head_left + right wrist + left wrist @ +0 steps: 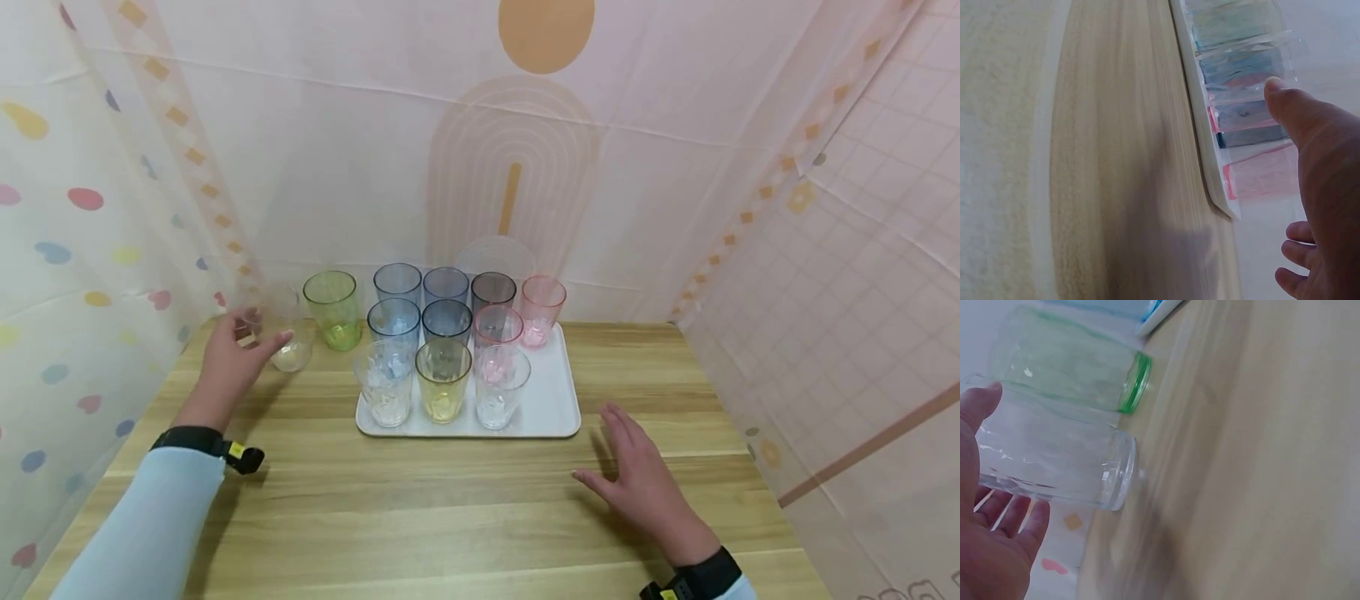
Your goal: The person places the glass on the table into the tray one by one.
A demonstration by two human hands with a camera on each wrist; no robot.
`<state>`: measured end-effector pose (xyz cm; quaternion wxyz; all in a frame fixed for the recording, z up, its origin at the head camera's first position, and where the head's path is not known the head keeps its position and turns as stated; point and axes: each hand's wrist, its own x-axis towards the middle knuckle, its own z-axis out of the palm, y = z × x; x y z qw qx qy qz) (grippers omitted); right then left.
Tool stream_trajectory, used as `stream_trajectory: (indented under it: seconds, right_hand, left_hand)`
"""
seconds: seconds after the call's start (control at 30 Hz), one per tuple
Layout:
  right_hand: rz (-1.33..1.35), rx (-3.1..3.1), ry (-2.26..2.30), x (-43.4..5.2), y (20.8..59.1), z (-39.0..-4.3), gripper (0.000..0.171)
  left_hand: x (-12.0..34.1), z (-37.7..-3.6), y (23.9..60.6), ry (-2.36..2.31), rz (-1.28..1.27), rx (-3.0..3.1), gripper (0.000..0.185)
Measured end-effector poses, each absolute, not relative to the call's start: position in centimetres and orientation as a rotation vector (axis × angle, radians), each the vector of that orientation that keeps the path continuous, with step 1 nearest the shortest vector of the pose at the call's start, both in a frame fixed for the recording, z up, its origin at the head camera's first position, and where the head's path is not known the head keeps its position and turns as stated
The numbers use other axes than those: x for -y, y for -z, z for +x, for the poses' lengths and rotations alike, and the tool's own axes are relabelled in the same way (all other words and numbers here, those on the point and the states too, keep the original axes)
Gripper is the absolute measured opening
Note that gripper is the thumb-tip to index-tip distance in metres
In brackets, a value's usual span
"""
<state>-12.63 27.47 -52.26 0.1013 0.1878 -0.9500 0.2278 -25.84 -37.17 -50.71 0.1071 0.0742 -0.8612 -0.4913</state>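
My left hand [232,354] is at a clear drinking glass [291,354] at the left of the table. In the left wrist view, the thumb [985,400] overlaps one side of this glass and the fingertips are right at its other side. A green glass [333,312] stands just to its right, off the tray. My right hand [637,475] hovers over the table, right of the white tray [551,400], with fingers spread and nothing held. In the right wrist view its thumb overlaps the glasses behind.
Several glasses stand in rows on the tray: blue glasses [397,283] at the back, pink glasses [542,300] on the right, and a yellow glass [442,387] between clear glasses [501,392] in front. A patterned cloth [337,167] hangs behind the wooden table [420,517].
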Motion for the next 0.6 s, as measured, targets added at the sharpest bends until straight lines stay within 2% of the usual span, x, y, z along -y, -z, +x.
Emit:
stream_trajectory:
  seconds: [0.2, 0.4, 0.6]
  right_hand:
    - [0.535, 2.802, -0.750, -27.6, 52.2, -12.5, 0.103]
    - [0.525, 2.764, -0.834, -27.7, 52.2, -12.4, 0.101]
    - [0.483, 2.782, -0.959, -27.7, 52.2, -12.4, 0.100]
  left_hand:
    - [36.2, -20.6, 49.9, 1.354, 0.192, 2.600, 0.089]
    - [35.2, -15.3, 49.0, 1.368, -0.148, 2.637, 0.074]
    - [33.2, -11.7, 49.2, 1.476, -0.367, 2.597, 0.070]
